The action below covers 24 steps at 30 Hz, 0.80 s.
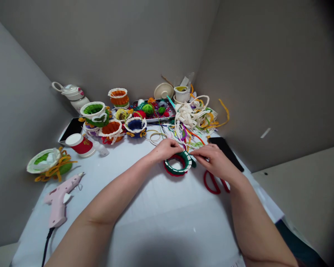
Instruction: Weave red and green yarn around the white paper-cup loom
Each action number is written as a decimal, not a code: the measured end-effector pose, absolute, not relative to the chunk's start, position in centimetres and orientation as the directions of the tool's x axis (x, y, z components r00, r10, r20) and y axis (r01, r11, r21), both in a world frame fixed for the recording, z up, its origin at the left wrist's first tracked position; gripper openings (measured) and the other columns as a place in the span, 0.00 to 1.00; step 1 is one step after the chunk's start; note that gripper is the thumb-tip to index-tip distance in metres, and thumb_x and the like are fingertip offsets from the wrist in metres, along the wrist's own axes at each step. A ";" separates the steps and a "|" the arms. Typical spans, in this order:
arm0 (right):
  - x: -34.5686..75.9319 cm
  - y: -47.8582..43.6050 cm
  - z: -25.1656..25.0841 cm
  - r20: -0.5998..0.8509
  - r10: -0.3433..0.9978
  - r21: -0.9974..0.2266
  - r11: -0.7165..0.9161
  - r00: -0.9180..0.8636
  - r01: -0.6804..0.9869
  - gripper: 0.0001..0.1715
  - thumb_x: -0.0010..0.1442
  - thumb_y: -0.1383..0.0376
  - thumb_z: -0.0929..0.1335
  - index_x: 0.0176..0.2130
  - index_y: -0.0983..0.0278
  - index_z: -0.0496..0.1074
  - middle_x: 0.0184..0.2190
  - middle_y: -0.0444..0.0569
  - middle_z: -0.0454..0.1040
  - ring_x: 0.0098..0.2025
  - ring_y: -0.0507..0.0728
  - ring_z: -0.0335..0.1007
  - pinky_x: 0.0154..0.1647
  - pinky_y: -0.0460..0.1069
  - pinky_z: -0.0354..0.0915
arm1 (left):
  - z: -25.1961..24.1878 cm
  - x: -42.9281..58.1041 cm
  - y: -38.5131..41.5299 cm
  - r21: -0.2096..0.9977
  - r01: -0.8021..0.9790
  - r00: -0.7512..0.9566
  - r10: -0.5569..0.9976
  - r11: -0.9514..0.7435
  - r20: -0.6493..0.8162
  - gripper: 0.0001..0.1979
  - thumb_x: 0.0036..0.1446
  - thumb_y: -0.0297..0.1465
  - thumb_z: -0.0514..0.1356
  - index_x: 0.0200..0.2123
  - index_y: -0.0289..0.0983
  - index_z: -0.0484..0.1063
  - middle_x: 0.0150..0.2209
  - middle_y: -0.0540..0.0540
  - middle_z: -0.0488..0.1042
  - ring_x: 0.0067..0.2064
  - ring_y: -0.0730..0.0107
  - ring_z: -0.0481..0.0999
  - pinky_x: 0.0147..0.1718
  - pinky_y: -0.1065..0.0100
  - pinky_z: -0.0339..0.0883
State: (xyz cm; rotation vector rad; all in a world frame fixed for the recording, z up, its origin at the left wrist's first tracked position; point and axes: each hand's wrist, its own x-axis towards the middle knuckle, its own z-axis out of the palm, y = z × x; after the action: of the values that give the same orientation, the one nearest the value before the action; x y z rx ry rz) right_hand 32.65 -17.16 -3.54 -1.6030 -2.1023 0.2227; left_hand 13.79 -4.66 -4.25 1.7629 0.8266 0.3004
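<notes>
A small round woven basket (188, 162) with green and red yarn and white strips around its rim lies in front of me on the table. My left hand (167, 149) pinches its far edge, fingers closed. On the basket's right side, my right hand (213, 159) has thumb and forefinger pressed together at a strand of green yarn. A loose bit of green yarn (194, 163) shows just below those fingertips. Partly under my right hand and forearm lie scissors with red handles (210, 184).
A pink glue gun (58, 202) with a black cord lies at left, near a red-and-white paper cup (82, 144). Several yarn baskets (111, 129) stand behind. A tray (156, 119) of yarn balls, tangled lace and yarn (189, 115), and a black phone-like slab (228, 152) fill the back right.
</notes>
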 end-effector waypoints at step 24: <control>31.9 -17.2 -2.6 0.251 0.943 -0.508 0.320 -0.218 0.800 0.10 0.64 0.63 0.64 0.36 0.61 0.75 0.31 0.47 0.78 0.34 0.55 0.71 0.44 0.53 0.60 | -3.4 14.1 -5.1 0.945 0.254 0.834 0.542 -0.208 -0.105 0.06 0.50 0.29 0.61 0.32 0.33 0.75 0.33 0.47 0.77 0.35 0.73 0.73 0.41 0.70 0.67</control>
State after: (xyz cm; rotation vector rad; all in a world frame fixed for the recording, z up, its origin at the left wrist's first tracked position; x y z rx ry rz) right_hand 31.94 -17.19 -2.59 -1.5333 -2.0774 0.3677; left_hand 14.05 -5.15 -3.42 1.7977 0.6081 0.2947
